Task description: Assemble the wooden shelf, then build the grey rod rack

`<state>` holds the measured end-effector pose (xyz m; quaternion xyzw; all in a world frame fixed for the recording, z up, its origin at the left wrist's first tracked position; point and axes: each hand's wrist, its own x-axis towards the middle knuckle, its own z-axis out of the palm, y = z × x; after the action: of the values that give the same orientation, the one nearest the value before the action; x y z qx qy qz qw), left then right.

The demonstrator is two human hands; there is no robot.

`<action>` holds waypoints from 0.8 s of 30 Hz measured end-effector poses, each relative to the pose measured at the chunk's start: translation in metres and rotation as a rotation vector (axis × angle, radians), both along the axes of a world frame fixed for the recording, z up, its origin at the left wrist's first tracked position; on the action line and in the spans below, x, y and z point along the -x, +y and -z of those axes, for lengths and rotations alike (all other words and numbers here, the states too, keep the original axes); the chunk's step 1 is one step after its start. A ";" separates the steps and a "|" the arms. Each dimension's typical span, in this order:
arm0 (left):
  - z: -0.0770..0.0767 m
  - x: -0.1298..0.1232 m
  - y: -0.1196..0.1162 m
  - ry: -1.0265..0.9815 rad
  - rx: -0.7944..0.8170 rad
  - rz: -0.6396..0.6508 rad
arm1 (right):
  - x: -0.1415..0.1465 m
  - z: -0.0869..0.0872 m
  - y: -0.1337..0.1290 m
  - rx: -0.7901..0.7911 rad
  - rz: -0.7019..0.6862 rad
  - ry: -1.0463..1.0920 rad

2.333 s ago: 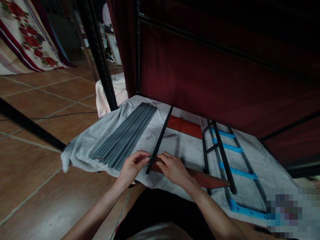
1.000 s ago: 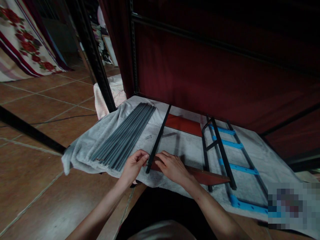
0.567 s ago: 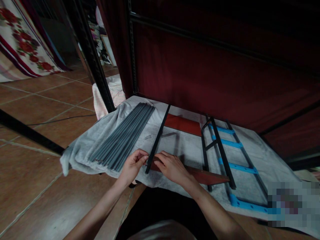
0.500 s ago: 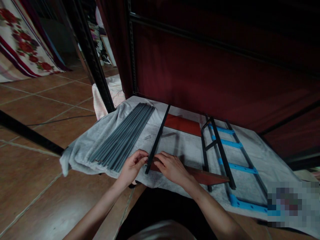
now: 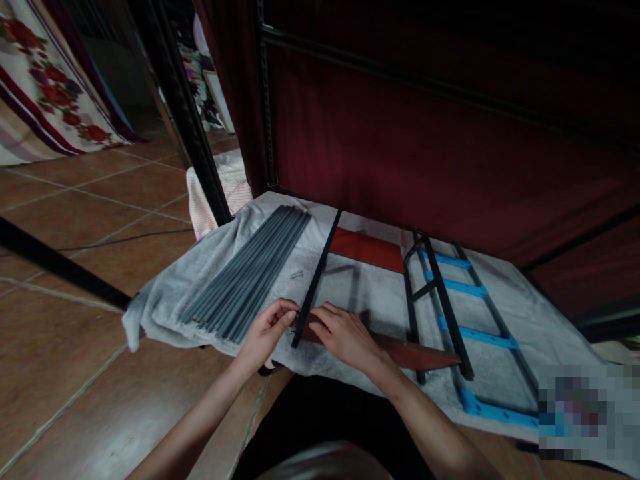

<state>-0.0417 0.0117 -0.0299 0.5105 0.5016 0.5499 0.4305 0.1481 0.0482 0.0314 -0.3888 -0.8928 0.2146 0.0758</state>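
Observation:
At the near end of a black metal bar (image 5: 320, 267), my left hand (image 5: 270, 330) pinches something too small to make out against the bar's left side. My right hand (image 5: 345, 337) is on the bar's other side, its fingers curled at the near red-brown board (image 5: 415, 353), which lies partly under it. A second red board (image 5: 367, 249) joins the bar farther back. Another black bar (image 5: 411, 307) and a black frame piece (image 5: 443, 300) stand to the right. Small metal pins or screws (image 5: 297, 274) lie on the cloth left of the bar.
Grey tubes (image 5: 250, 273) lie side by side at the left of the grey cloth (image 5: 200, 267). On the right is a dark frame with blue crosspieces (image 5: 465, 288). Black uprights (image 5: 185, 107) and a dark red curtain (image 5: 400, 147) surround the cloth-covered surface.
The view has shifted very slightly. Both hands stay at the bar's near end, with almost no visible movement.

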 end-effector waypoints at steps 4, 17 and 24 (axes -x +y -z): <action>0.003 0.000 0.002 -0.038 0.102 0.009 | 0.000 0.001 0.001 0.005 0.002 -0.005; 0.004 0.003 0.005 -0.058 0.093 0.045 | 0.000 0.002 0.000 -0.007 -0.003 0.006; 0.007 0.004 0.003 0.075 -0.100 0.024 | 0.000 0.001 0.001 -0.011 -0.009 -0.002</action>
<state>-0.0452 0.0144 -0.0373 0.5578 0.4830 0.5496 0.3918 0.1483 0.0488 0.0301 -0.3848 -0.8957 0.2097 0.0760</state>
